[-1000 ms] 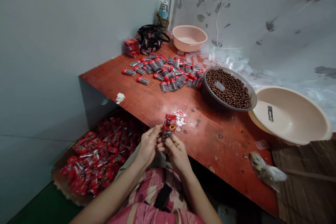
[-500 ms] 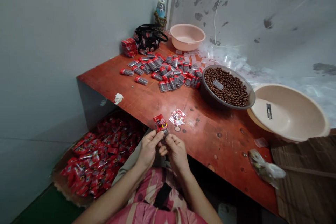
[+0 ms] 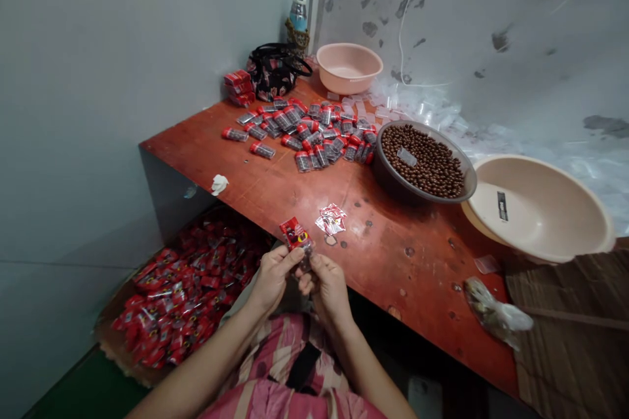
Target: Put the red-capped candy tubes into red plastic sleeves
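Both hands meet over my lap at the table's front edge, holding one small clear packet with a red printed card and dark contents. My left hand pinches it from the left, thumb on top. On its lower right, my right hand has thumb and fingers closed on the packet. Just beyond lies a small pile of red and white cards. Farther back, many clear containers with red tops and dark contents are spread out. A grey bowl holds brown balls with a clear container on them.
A carton full of red packets stands below the table at left. Cream and pink basins, a black floral bag, a bottle, clear plastic pieces and a knotted bag are on the table.
The packet has tilted to the left and shifted slightly left with my left hand. Both hands still hold it. The whole view has shifted slightly.
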Tool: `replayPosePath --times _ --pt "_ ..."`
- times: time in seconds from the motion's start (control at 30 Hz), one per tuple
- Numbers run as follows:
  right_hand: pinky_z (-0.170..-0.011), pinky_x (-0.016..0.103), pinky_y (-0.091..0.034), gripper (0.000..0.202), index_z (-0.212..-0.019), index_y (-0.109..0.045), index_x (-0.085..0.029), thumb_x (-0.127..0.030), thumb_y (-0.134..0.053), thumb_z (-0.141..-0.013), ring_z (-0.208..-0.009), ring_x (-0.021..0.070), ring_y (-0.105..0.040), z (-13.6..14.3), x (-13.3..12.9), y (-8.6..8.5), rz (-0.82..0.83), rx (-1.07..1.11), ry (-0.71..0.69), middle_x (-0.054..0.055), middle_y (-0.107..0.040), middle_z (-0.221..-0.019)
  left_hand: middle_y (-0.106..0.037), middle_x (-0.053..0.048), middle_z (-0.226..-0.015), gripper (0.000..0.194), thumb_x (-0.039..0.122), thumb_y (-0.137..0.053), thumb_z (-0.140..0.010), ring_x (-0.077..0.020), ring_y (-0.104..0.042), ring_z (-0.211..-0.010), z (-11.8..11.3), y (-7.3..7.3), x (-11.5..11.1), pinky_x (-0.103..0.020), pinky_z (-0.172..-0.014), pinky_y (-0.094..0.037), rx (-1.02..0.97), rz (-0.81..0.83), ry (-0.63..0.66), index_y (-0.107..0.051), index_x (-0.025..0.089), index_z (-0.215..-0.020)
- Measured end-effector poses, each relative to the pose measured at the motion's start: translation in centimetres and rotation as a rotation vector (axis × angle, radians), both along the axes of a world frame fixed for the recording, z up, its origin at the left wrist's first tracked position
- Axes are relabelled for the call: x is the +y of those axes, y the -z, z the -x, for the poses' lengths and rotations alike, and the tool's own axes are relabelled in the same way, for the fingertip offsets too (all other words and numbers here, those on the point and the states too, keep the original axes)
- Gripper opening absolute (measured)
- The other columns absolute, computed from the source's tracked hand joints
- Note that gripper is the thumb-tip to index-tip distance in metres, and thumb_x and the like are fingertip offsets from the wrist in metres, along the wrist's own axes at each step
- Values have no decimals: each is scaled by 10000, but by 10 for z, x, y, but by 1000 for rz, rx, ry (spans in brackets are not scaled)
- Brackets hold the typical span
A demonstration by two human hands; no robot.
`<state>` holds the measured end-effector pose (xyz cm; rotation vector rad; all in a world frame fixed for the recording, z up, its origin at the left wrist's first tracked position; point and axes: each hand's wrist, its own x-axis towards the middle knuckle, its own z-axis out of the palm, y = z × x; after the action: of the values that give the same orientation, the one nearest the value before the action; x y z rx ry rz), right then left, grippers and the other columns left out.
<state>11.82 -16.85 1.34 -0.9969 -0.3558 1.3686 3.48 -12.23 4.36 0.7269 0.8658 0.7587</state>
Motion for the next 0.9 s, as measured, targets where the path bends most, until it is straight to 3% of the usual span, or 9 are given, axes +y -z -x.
replayPosePath --times 0.13,0.2,0.27,0.33,0.43,0.57,0.63,0.8,0.9 --pt "-478 223 -483 267 -975 -589 -167 -355 -491 -813 -475 112 -564 -1 -5 -4 -31 -450 7 15 -615 -632 -559 9 -545 229 332 -600 -714 -79 -464 -379 -2 0 0 -203 -343 -365 -42 10 -80 -591 116 -790" --pt "-583 261 -492 272 -1013 -595 -182 -330 -508 -801 -531 133 -575 -1 -9 -4 -82 -747 45 24 -622 -654 -591 5 -589 197 312 -613 -709 -91 -532 -470 -6 -1 3 -196 -421 -409 -45 1 -184 -581 132 -783" --pt "-612 270 -482 258 -994 -608 -185 -318 -522 -791 -520 135 -564 1 -12 -3 -120 -871 46 26 -620 -638 -621 -5 -627 173 286 -636 -691 -100 -576 -557 -9 -2 6 -193 -516 -445 -12 -36 -256 -571 132 -733" --pt "-515 244 -468 238 -969 -595 -184 -331 -493 -812 -438 119 -530 4 -14 -2 -101 -741 2 2 -592 -556 -640 -25 -644 188 299 -625 -696 -96 -571 -514 -10 -2 9 -190 -491 -440 30 -54 -213 -563 122 -692" --pt "-342 180 -377 231 -840 -560 -173 -375 -449 -835 -329 77 -464 13 -13 -4 -31 -291 -31 -12 -583 -534 -666 -52 -686 215 336 -581 -724 -65 -485 -352 -7 -1 11 -180 -359 -370 42 -35 -83 -569 122 -741" --pt "-288 146 -310 322 -663 -536 -129 -423 -501 -792 -284 40 -414 21 -8 -9 10 81 -23 27 -610 -565 -682 -57 -715 220 332 -584 -717 -70 -498 -359 -2 2 7 -195 -399 -411 -6 -4 -50 -570 147 -835" --pt "-308 154 -344 317 -718 -572 -123 -428 -516 -780 -309 52 -439 21 -8 -9 14 49 -18 22 -608 -554 -682 -60 -712 273 366 -578 -711 -63 -461 -318 -2 2 3 -188 -340 -372 22 19 -16 -579 149 -877" --pt "-427 191 -450 271 -921 -617 -181 -393 -555 -763 -518 119 -571 12 -9 2 9 -322 61 4 -625 -653 -604 -22 -522 394 415 -563 -712 -11 -257 -243 -8 0 -5 -153 -244 -181 175 -4 36 -623 101 -942" --pt "-423 208 -459 288 -880 -622 -166 -419 -544 -764 -517 134 -585 9 -7 7 -11 -178 -33 9 -616 -610 -615 -40 -587 391 377 -595 -702 -11 -296 -276 -8 -2 -4 -149 -263 -211 161 3 50 -615 100 -977"
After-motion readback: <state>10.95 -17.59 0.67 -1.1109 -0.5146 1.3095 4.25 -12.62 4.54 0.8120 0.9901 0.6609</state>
